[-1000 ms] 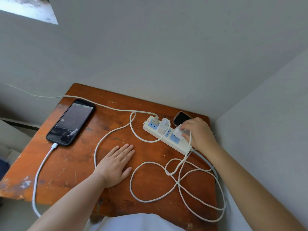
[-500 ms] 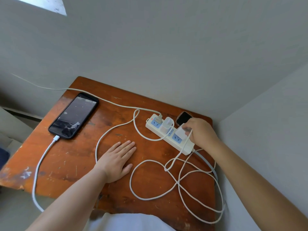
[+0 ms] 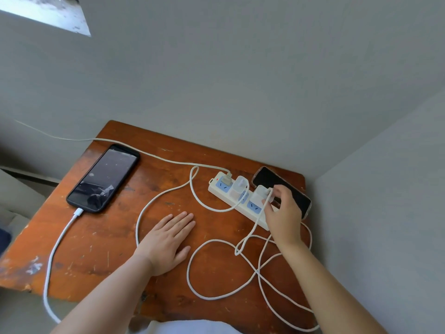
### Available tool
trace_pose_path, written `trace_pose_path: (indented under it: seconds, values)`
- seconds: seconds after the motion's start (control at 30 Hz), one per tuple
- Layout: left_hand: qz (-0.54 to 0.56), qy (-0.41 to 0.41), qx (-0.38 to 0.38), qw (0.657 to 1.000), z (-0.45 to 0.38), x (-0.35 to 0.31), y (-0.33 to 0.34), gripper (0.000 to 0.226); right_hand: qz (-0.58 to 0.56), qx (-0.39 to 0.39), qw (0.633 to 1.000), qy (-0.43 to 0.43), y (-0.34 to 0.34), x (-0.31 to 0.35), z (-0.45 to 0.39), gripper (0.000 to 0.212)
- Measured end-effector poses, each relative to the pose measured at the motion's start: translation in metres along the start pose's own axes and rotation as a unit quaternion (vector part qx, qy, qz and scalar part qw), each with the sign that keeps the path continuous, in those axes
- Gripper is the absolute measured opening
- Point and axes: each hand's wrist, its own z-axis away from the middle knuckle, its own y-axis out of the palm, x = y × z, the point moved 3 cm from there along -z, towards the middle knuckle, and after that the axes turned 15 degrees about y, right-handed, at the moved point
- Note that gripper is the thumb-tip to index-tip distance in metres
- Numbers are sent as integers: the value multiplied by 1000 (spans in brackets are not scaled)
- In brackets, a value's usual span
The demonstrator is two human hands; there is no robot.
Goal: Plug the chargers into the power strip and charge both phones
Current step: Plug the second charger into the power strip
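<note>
A white power strip (image 3: 254, 208) lies at the back right of the wooden table (image 3: 101, 249). Two white chargers stand in it: one (image 3: 238, 189) near its left end, the other (image 3: 262, 193) beside my right hand (image 3: 284, 218), whose fingertips and thumb pinch this second charger where its cable leaves. My left hand (image 3: 168, 239) rests flat on the table, fingers spread, holding nothing. A large black phone (image 3: 103, 178) lies at the left with a white cable plugged into its near end. A second dark phone (image 3: 272, 180) lies behind the strip, partly hidden by my right hand.
Loose loops of white cable (image 3: 204, 295) cover the front right of the table. A beige cord (image 3: 154, 156) runs from the left wall side to a plug at the strip's left end. Grey walls close in behind and to the right.
My right hand has pulled back from covering the second charger to a fingertip pinch on it, uncovering more of the phone behind the strip. My left hand has stayed flat.
</note>
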Motion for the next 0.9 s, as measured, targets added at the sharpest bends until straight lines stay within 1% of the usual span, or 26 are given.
trace_pose_path:
  seconds: [0.03, 0.07, 0.13, 0.2, 0.3, 0.4, 0.5, 0.57, 0.63, 0.73, 0.83, 0.9]
  values:
    - [-1, 0, 2, 1000, 0, 0, 0, 59, -13, -6, 1000, 8, 3, -3, 3, 37]
    - [-1, 1, 4, 1000, -1, -1, 0, 59, -14, -13, 1000, -6, 4, -3, 7, 33]
    - [-1, 0, 5, 1000, -1, -2, 0, 59, 22, -24, 996, -78, 7, -3, 14, 31]
    - [-4, -1, 5, 1000, 0, -2, -1, 60, 84, -33, 985, -146, 11, -4, 21, 34]
    - [-11, -1, 1, 1000, 1, -2, -2, 60, 142, -34, 975, -170, 11, -7, 25, 44]
    - [-11, 3, -2, 1000, 1, -3, -3, 60, 167, -18, 974, -151, 10, -5, 25, 55]
    - [-13, 1, -5, 1000, 1, -2, -2, 60, 146, -5, 983, -109, 13, 5, 26, 56]
    - [-16, -1, -7, 1000, 1, -2, -2, 61, 150, -17, 985, -88, 20, 12, 26, 59]
    - [-20, -4, -8, 1000, 0, -1, 0, 61, 171, -26, 983, -60, 31, 16, 25, 67]
    - [-26, -5, -11, 1000, 0, 0, 1, 61, 179, -13, 984, -14, 45, 11, 25, 78]
    - [-28, -9, -12, 999, 1, 1, 1, 61, 189, -8, 982, -6, 48, 6, 26, 79]
    - [-38, -8, -9, 999, 0, 0, 0, 66, 186, 8, 982, -10, 48, 6, 27, 78]
